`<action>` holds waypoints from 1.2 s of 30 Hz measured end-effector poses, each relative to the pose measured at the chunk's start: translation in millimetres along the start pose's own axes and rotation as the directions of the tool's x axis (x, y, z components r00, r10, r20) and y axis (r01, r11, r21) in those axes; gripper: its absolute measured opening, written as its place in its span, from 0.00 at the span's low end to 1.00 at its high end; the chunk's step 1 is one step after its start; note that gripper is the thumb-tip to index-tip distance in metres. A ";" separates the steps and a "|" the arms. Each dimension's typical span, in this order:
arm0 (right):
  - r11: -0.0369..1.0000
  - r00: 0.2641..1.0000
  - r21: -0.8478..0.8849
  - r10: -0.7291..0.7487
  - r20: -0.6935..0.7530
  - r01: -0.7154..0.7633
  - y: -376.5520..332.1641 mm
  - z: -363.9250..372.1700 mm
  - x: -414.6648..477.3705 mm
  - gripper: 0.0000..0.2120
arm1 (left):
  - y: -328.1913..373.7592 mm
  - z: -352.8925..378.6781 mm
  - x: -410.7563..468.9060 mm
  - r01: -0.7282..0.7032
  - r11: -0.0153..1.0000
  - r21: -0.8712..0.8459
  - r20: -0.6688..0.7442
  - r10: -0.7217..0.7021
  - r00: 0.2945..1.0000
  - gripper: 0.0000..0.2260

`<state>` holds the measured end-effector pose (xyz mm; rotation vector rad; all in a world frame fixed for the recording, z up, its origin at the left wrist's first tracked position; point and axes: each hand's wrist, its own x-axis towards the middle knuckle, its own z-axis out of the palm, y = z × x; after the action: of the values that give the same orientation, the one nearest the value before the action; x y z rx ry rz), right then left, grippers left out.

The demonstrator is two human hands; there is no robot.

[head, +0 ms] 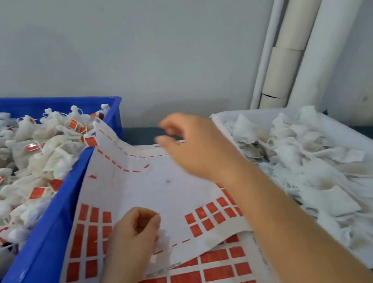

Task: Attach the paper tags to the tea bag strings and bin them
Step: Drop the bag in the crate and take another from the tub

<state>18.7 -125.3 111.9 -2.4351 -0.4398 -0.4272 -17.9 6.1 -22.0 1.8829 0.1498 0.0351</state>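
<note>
Tags: red rectangular paper tags (92, 233) sit in 2 blocks on a white backing sheet (154, 191). Its middle is bare and red dashes edge it.
Tea bag: a crumpled white gauze tea bag (163, 241) lies at the sheet's near edge, partly under the left hand.
Left hand: the left hand (132, 237) has its fingers curled, gripping the bag, thumb against forefinger.
Right hand: the right hand (196, 149) is blurred above the sheet's far part. Its fingers are loosely bent and nothing shows in them.
Left side: a blue plastic bin (47, 229), heaped with tagged bags, touches the sheet.
Right side: a white plastic tray (351, 128) is piled with untagged bags, and the right forearm crosses in front of its near corner.
Underneath: a lower sheet (186, 279) carries fuller rows of tags.
Axis: the upper sheet runs away from the viewer, its far corner curling up onto the bin's rim. Its tags point lengthwise along it, while the lower sheet's tags lie crosswise.
</note>
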 end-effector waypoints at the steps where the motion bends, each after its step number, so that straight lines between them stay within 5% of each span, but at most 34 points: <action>1: 0.989 0.993 -0.107 0.107 0.044 -0.102 20.1 -18.5 -0.2 0.12 | 0.1 0.3 -1.0 0.001 1.000 0.024 0.008 -0.001 1.000 0.02; 4: 0.876 0.920 -0.389 0.364 0.147 -0.285 75.6 -62.8 -5.0 0.08 | -2.6 1.8 0.9 -0.021 0.999 0.049 0.014 0.021 1.000 0.02; 8: 0.773 0.712 -0.558 0.573 0.407 -0.302 113.7 -84.5 -22.6 0.15 | -2.2 -2.3 3.4 0.009 0.998 -0.055 0.013 -0.008 1.000 0.03; 12: 0.848 0.615 -0.333 0.529 0.585 -0.412 120.0 -92.1 -36.5 0.15 | -4.6 -3.0 6.5 0.003 0.997 -0.075 -0.007 -0.003 1.000 0.03; 15: 0.880 0.596 -0.316 0.474 0.649 -0.355 118.3 -88.1 -39.6 0.17 | -5.3 -3.0 6.9 0.004 0.998 -0.068 0.013 -0.003 1.000 0.03; 19: 0.898 0.717 -0.338 0.431 0.548 -0.282 123.2 -83.5 -39.8 0.06 | -8.0 -5.1 8.4 0.000 0.998 -0.069 -0.006 -0.001 1.000 0.03; 26: 0.934 0.902 0.031 0.335 0.273 -0.356 136.0 -97.4 -42.0 0.02 | -7.9 -3.4 5.5 -0.030 0.998 -0.056 -0.024 0.028 0.999 0.03; 36: 0.880 0.952 0.453 0.250 -0.179 -0.145 117.4 -101.5 -39.9 0.12 | -0.8 -2.1 3.4 0.002 0.999 -0.034 -0.018 -0.002 1.000 0.01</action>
<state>11.1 -285.4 111.8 -1.9404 -0.1556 -0.4622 -14.9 8.8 -22.3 1.8491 0.1629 0.0533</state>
